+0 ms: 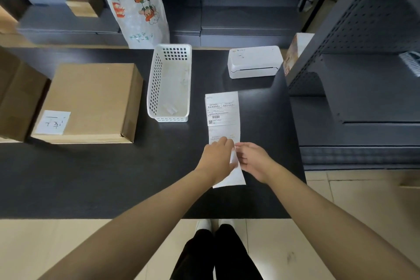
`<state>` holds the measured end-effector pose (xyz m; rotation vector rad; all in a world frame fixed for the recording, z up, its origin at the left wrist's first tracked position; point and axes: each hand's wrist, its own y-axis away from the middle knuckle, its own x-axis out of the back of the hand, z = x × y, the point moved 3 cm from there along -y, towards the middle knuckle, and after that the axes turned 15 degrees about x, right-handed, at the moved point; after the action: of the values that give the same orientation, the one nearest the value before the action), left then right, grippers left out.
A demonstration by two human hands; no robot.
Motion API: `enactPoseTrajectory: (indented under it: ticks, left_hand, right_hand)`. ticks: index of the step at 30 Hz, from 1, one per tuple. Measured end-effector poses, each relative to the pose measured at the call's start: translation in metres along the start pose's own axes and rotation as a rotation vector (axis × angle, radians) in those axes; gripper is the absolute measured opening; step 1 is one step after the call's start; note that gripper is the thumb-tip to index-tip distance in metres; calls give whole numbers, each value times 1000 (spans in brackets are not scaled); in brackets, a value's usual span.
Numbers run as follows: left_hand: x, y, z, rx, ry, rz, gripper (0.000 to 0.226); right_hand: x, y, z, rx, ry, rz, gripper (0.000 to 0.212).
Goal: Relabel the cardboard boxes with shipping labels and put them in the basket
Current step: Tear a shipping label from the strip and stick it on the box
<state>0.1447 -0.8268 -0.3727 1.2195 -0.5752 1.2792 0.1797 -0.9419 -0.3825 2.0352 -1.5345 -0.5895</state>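
Note:
A long white strip of shipping labels [223,111] lies on the black table [91,177], right of centre. My left hand [217,157] and my right hand [252,159] both pinch the strip at its near part, fingertips almost touching. A flat cardboard box [91,98] with a white handwritten label [53,122] lies at the left. A white perforated basket [169,84] stands between the box and the strip, holding only a few small paper scraps.
A white label printer [254,61] sits at the table's back right. A white printed plastic bag [136,7] stands behind the basket. More cardboard boxes [16,95] sit at the far left. Dark metal shelving [363,52] rises at the right.

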Motion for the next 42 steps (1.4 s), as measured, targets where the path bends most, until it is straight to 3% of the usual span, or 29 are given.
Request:
enactPoseTrajectory:
  ticks: [4, 8, 13, 16, 20, 26, 42]
  left_hand:
    - [3, -2, 3, 16, -10, 21, 38]
    - [5, 0, 4, 13, 25, 6, 29]
    - [2, 1, 4, 65, 163, -145, 48]
    - [1, 1, 4, 77, 202, -202, 35]
    - [5, 0, 4, 75, 154, -29, 23]
    - [5, 1, 9, -102, -115, 187, 15]
    - [6, 12, 3, -116, -125, 131, 22]
  right_hand:
    - [1, -7, 1, 26, 61, -5, 13]
    - [5, -15, 1, 30, 86, 26, 20]
    - [11, -16, -5, 13, 180, -29, 15]
    - [16, -17, -7, 18, 231, -57, 19]
    - [16, -15, -7, -12, 162, -84, 24]
    - [9, -18, -11, -2, 62, -41, 12]
    - [3, -18, -10, -19, 140, -69, 23]
